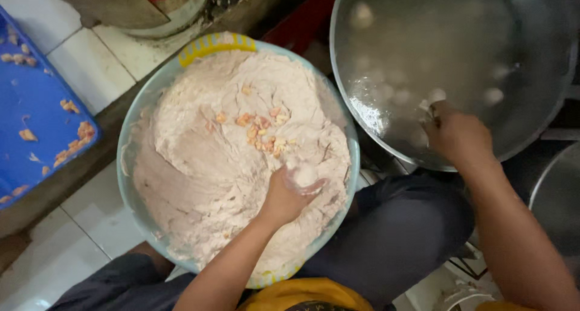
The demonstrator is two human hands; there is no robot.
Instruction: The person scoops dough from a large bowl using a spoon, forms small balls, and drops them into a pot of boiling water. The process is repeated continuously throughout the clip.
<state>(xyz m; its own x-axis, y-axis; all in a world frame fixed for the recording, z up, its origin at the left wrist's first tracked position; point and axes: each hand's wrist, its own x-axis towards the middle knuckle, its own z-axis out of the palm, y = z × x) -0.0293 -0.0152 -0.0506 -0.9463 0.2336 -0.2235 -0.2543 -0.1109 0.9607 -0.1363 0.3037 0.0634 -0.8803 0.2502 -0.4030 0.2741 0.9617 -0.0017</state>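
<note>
The left hand (289,193) sits low in the pale blue basin (124,166), forearm slanting up from the bottom edge of the view, wrist bent so the knuckles face the camera; its fingers are curled tight around a small ball of paste (304,174) that bulges out between thumb and forefinger, squeezed up from the fist. The basin, with yellow handles at its near and far rims, is filled with a heap of pinkish-white meat paste (211,166); a scatter of orange-pink bits (261,130) lies on the paste just beyond the hand.

The right hand (456,134) reaches out over the near rim of the large steel pot (356,99), arm extended from the lower right, back of the hand upward; the fingers point down into the pot and whether they pinch anything cannot be told. Pale round balls (492,95) float in the cloudy water inside the pot, some just beside the fingertips.

A blue tray (36,118) with orange scraps lies to the left on the white tiled floor (90,69); the person's dark trousers (399,238) show between basin and pot.
</note>
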